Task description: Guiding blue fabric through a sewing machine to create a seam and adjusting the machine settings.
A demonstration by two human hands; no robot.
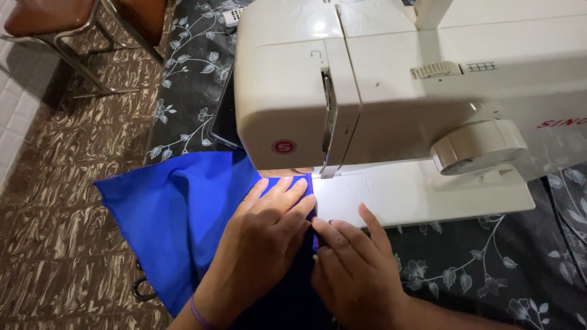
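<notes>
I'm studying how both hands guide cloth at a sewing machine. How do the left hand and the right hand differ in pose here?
The left hand lies flat on the blue fabric, fingers together and stretched toward the sewing machine; the right hand is more curled, its fingertips pressing the fabric's edge. The left hand rests wholly on fabric, while the right hand's index finger reaches onto the machine's white bed. Both are bare, palm down, and meet near the needle area.

left hand [266, 235] flat, right hand [354, 266] pinching
</notes>
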